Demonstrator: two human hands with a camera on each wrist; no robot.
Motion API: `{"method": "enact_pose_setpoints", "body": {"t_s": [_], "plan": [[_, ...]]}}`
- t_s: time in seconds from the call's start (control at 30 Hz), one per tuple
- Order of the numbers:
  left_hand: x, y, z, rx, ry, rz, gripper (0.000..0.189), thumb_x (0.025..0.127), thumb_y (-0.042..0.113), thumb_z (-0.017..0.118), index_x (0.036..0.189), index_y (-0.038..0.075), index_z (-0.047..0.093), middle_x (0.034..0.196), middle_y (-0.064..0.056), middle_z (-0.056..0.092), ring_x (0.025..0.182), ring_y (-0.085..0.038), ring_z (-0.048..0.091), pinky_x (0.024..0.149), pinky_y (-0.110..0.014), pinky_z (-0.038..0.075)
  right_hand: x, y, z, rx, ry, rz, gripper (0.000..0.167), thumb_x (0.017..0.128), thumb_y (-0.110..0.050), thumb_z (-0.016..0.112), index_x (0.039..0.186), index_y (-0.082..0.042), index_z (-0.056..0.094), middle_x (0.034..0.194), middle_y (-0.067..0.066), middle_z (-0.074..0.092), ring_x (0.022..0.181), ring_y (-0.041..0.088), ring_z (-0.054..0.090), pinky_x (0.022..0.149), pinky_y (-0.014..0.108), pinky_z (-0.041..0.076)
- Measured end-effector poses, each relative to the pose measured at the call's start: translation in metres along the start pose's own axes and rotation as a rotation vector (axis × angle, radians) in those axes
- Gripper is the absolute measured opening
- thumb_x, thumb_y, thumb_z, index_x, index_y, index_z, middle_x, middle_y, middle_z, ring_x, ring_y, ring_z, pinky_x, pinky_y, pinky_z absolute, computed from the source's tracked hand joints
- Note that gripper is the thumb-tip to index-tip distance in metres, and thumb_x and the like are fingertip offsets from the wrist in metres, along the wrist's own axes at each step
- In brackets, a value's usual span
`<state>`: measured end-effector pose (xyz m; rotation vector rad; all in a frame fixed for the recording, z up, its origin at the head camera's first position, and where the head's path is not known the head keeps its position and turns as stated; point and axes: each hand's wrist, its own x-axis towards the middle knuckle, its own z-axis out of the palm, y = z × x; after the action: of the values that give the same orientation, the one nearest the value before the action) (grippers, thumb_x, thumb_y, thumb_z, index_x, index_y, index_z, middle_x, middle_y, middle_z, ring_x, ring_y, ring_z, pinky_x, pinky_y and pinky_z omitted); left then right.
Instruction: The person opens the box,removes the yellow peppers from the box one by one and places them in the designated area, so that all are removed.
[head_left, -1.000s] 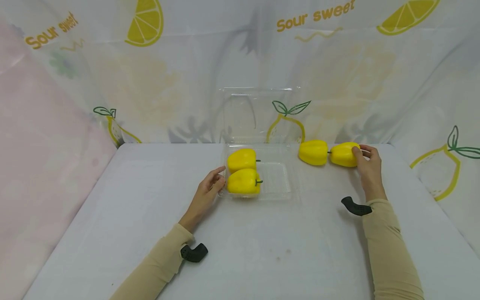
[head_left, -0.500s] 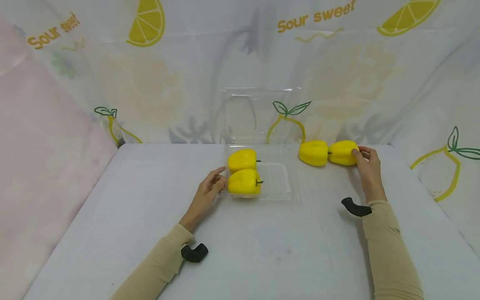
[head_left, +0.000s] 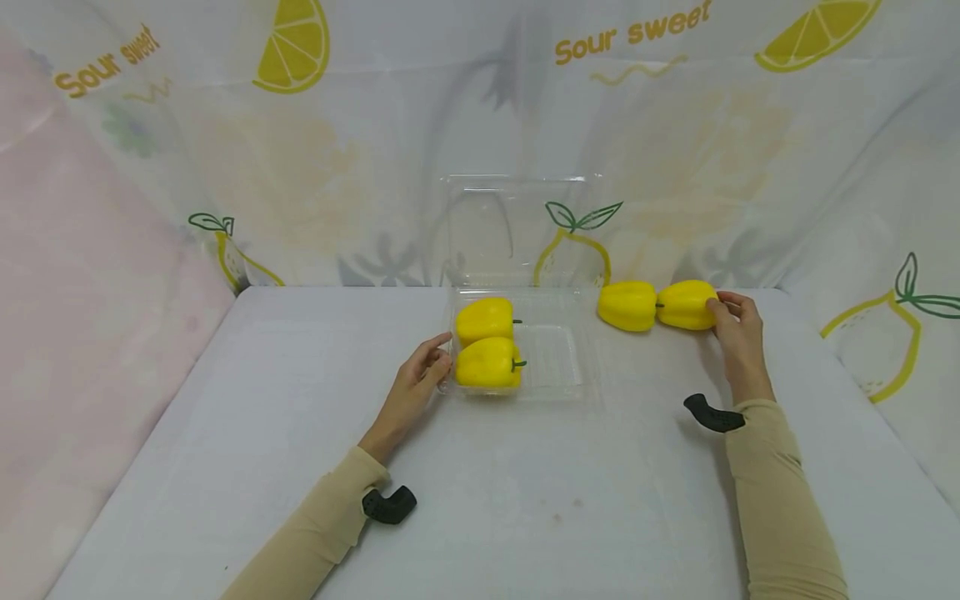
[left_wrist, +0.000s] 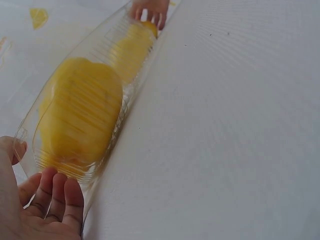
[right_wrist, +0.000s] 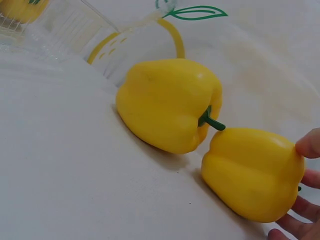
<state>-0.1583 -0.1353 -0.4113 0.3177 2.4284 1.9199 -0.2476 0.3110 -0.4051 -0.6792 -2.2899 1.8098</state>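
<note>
A clear plastic clamshell box (head_left: 551,392) stands with its lid (head_left: 525,179) raised behind it. In its left half lie a far yellow bell pepper (head_left: 483,321) and a near yellow bell pepper (head_left: 486,363), stems pointing right. My left hand (head_left: 411,385) holds the box's left edge, thumb and fingers on either side of its rim in the left wrist view. To the right of the box, two more yellow bell peppers lie end to end. My right hand (head_left: 738,342) grips the rightmost pepper (right_wrist: 255,175) by its right end. Its neighbour (right_wrist: 170,102) has its green stem against or near it.
A white-covered table (head_left: 525,500) lies beneath everything. Behind rises a hanging cloth (head_left: 360,150) printed with lemons, close to the table's back edge. The box's right half shows its bare base.
The rightmost pepper, in my right hand, has shifted slightly left and back, closer to its neighbour. My left hand and the box have stayed in place.
</note>
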Motion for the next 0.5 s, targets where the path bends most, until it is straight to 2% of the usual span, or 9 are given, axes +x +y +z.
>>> {"method": "enact_pose_setpoints", "body": {"t_s": [0.17,0.27,0.4,0.5], "plan": [[0.000,0.000,0.000,-0.008,-0.002,0.004,0.043,0.100,0.010,0.045,0.139,-0.004,0.040,0.101,-0.015,0.051,0.081,-0.015,0.049,0.069,-0.017,0.044,-0.001,-0.003,-0.001,0.046,0.033,0.008,0.035,0.096,-0.036,0.050,0.127,-0.022,0.046,0.103,-0.017,0.039,0.108,0.007,0.041,0.112,0.034,0.033],[0.003,-0.009,-0.001,-0.023,-0.001,0.016,0.042,0.100,0.012,0.046,0.139,-0.002,0.041,0.100,-0.015,0.052,0.080,-0.012,0.049,0.069,-0.017,0.044,-0.003,-0.006,-0.002,0.079,0.064,0.007,0.025,0.096,-0.033,0.051,0.119,-0.025,0.049,0.100,-0.018,0.040,0.101,0.004,0.042,0.102,0.026,0.037],[0.005,-0.020,-0.001,-0.021,0.004,0.031,0.042,0.100,0.014,0.046,0.139,0.000,0.042,0.101,-0.015,0.052,0.081,-0.012,0.050,0.070,-0.019,0.045,-0.005,-0.009,-0.002,0.154,0.145,-0.045,0.008,0.095,-0.025,0.053,0.102,-0.027,0.053,0.097,-0.016,0.044,0.092,0.001,0.044,0.085,0.018,0.035],[0.003,-0.012,-0.001,-0.013,0.003,0.022,0.042,0.100,0.013,0.046,0.139,-0.001,0.041,0.101,-0.017,0.052,0.082,-0.015,0.050,0.070,-0.020,0.046,-0.005,-0.011,-0.001,0.217,0.198,-0.110,0.006,0.095,-0.020,0.054,0.097,-0.026,0.055,0.097,-0.015,0.047,0.092,0.000,0.044,0.085,0.017,0.034]]}}
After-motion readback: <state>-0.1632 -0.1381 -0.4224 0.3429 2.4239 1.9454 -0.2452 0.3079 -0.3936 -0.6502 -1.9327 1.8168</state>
